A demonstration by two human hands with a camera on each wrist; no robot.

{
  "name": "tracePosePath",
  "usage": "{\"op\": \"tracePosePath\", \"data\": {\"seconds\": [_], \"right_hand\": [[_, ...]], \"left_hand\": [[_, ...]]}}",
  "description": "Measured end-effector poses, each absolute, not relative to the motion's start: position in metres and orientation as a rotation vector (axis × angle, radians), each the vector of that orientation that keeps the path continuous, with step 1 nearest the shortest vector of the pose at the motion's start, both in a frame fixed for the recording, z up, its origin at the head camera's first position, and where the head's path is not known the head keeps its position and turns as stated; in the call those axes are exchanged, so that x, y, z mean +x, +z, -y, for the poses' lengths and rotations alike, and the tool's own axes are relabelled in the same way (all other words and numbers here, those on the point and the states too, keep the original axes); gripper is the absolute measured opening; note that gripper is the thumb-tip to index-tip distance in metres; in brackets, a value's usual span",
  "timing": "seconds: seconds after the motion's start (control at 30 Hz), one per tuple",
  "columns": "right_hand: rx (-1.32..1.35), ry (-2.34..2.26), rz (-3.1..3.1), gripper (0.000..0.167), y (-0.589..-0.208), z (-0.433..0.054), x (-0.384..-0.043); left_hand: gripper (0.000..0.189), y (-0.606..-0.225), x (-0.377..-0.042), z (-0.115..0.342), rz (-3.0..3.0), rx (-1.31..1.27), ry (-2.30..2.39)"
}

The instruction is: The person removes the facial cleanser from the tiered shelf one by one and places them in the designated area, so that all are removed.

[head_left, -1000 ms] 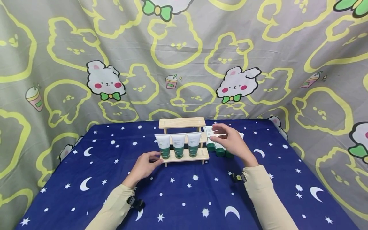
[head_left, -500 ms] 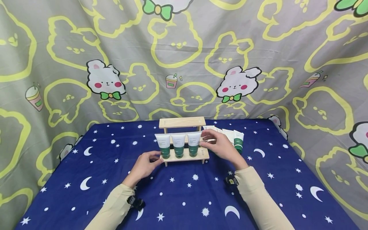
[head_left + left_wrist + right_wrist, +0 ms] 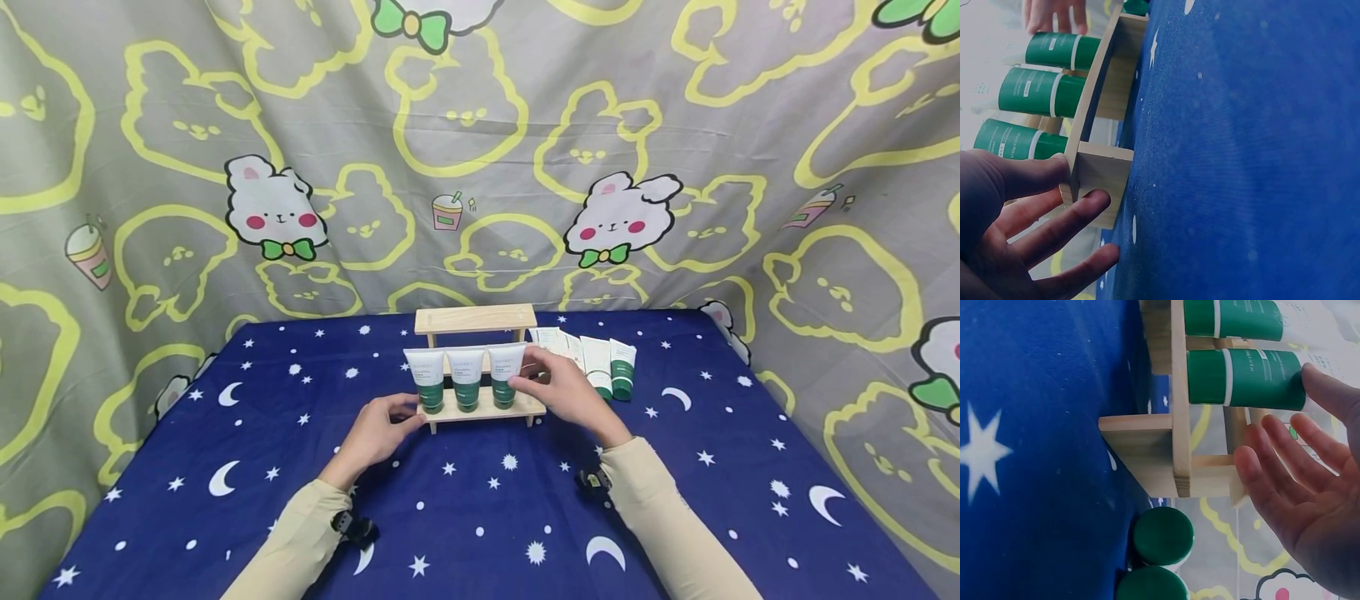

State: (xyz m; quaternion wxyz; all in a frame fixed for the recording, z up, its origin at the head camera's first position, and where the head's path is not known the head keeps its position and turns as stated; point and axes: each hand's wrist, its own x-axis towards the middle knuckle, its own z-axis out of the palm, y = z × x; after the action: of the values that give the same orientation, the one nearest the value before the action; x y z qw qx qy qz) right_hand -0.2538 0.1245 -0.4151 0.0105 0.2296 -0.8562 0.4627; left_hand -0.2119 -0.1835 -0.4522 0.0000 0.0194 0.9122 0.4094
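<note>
Three white-and-green squeeze tubes stand cap-down on the lowest step of a wooden display rack point(image 3: 480, 319): a left tube point(image 3: 427, 379), a middle tube point(image 3: 467, 379) and a right tube point(image 3: 505, 377). My left hand point(image 3: 378, 429) holds the left end of that step, thumb against its edge and index finger behind. Its other fingers point(image 3: 1066, 228) spread loosely beside the rack's leg. At the other end, my right hand point(image 3: 567, 392) touches the right tube with its thumb point(image 3: 1329, 390). The remaining fingers reach behind, relaxed and slightly bent, apart from the rack.
Several more tubes point(image 3: 597, 362) lie side by side on the table to the right of the rack, caps toward me. A dark blue star-and-moon cloth point(image 3: 480, 500) covers the table. A patterned curtain point(image 3: 480, 167) hangs close behind it.
My right hand has moved left, from above the lying tubes to the right tube on the rack, uncovering the lying ones. The left hand and the rack have stayed in place.
</note>
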Motion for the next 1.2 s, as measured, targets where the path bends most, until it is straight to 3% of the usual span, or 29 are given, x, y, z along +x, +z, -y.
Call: {"op": "tracePosePath", "data": {"seconds": [0.67, 0.97, 1.2], "right_hand": [[0.623, 1.478, 2.606, 0.02, -0.412, -0.13, -0.254], [0.656, 1.504, 2.643, 0.032, -0.411, -0.131, -0.256], [0.636, 1.489, 2.668, 0.026, -0.413, -0.125, -0.253]], "left_hand": [[0.033, -0.452, -0.212, 0.183, -2.864, 0.075, 1.278], [0.035, -0.45, -0.211, 0.183, -2.863, 0.069, 1.281], [0.035, -0.45, -0.211, 0.183, -2.861, 0.065, 1.287]]}}
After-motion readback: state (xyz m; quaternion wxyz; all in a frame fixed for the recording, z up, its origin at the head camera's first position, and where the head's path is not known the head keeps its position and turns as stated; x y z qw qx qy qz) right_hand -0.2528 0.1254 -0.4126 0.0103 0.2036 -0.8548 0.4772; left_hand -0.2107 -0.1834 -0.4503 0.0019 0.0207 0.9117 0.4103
